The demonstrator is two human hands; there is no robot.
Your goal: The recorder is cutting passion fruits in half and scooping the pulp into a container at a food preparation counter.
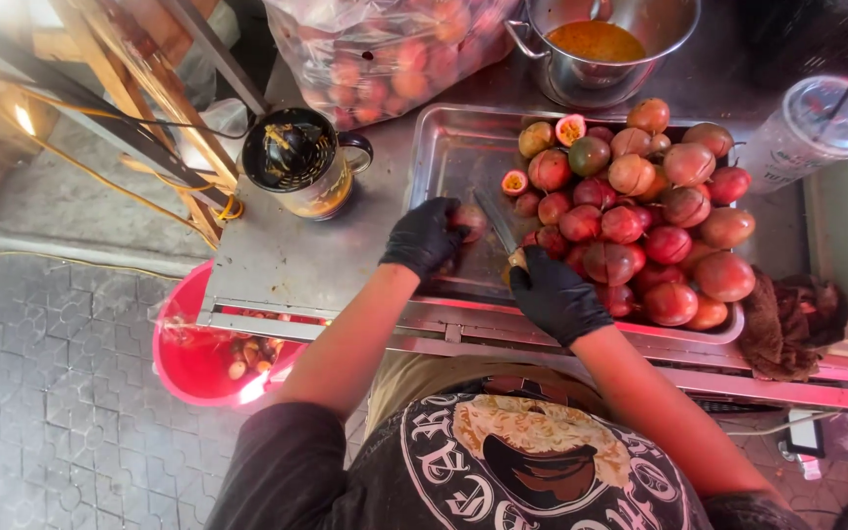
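The left hand (426, 236), in a black glove, was closed around a passion fruit (468, 220), a round reddish-purple fruit with a mottled skin, resting on the bare near-left part of the steel tray (449, 157). The right hand (554, 294), also gloved in black, was wrapped tight around the handle of a knife (496, 224), near the tray's front edge.

A heap of passion fruits (645, 221), red, purple and yellowish, filled the right half of the tray, just beside the right hand; two cut halves (514, 183) showed yellow pulp at the heap's far-left side. Beyond the tray's far edge stood a steel pot (601, 49) of orange pulp and a clear bag of fruit (385, 49). A metal jug with a black juicer top (301, 162) stood on the counter left of the tray, and a red bucket (198, 353) sat below the counter's left corner.

The knife's blade ran from the right hand toward the tray's far-left, its long axis diagonal, passing just right of the held fruit.
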